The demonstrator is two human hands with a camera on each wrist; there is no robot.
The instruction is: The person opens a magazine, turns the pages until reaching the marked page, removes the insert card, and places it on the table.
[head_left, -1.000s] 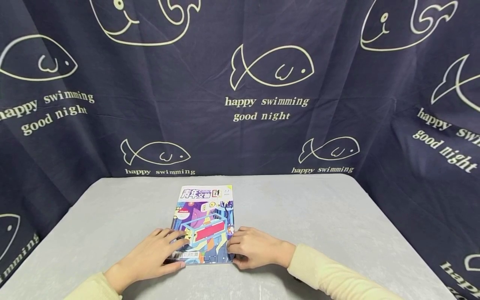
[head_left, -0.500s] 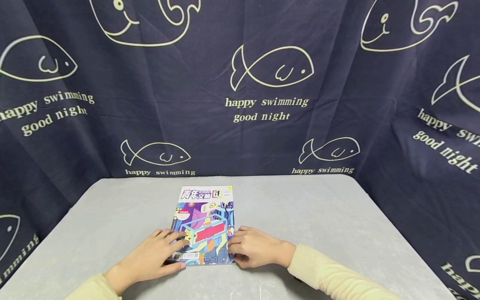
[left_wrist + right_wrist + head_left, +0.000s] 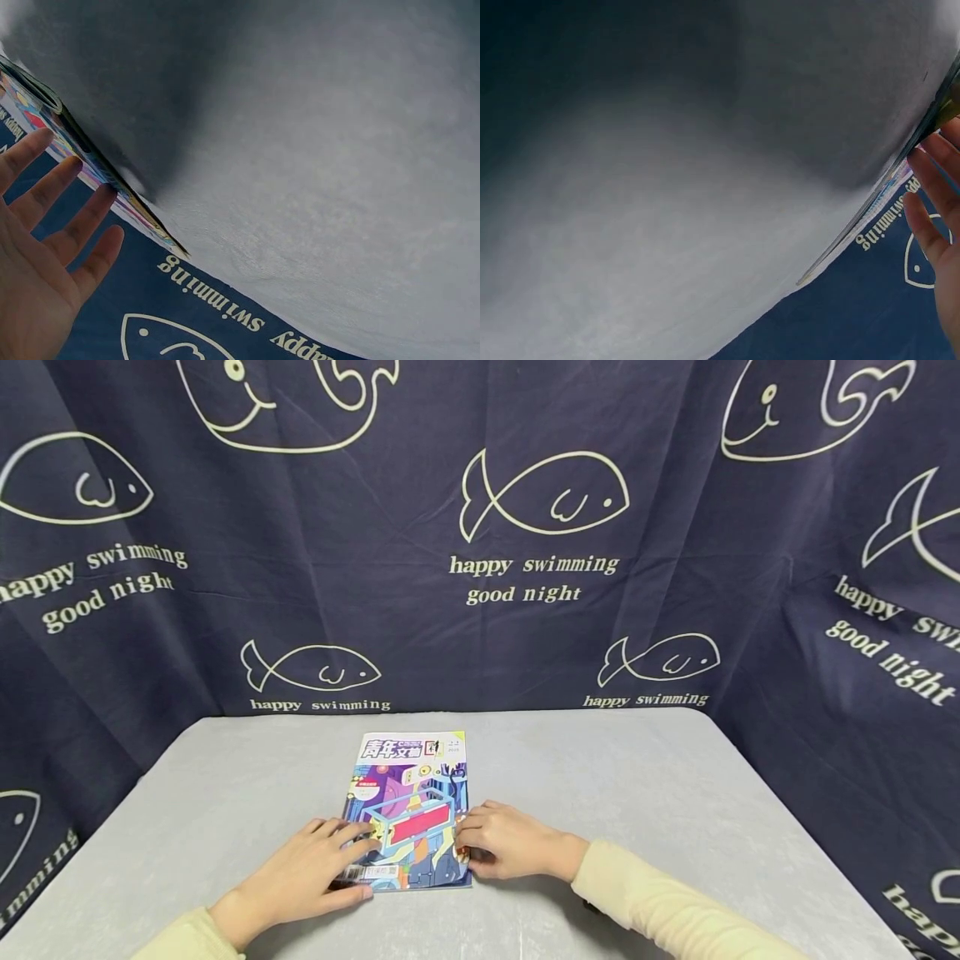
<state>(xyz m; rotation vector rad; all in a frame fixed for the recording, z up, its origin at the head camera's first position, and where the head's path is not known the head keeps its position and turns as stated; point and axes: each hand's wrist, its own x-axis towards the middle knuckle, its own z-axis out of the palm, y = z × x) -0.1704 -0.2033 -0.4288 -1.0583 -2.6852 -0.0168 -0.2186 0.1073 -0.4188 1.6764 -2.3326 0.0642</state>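
A closed-looking magazine (image 3: 408, 793) with a purple and blue illustrated cover lies on the grey table, its title at the far end. My left hand (image 3: 307, 868) rests on its lower left part, fingers fairly straight and spread on the cover, thumb by the bottom edge. At the lower right edge my right hand (image 3: 513, 843) pinches the cover's corner, which is slightly lifted off the pages below. In the right wrist view, the fingers (image 3: 934, 176) sit along the magazine's edge (image 3: 855, 225); the thumb is out of sight there. The left wrist view shows the left fingertips on the cover.
The grey table (image 3: 637, 777) stretches around the magazine on both sides. Behind and beside it hangs a dark blue curtain (image 3: 420, 610) with white fish outlines and lettering.
My right hand has moved slightly up and away along the magazine's right edge, and the cover's lower right corner has risen a little. The left hand has stayed in place.
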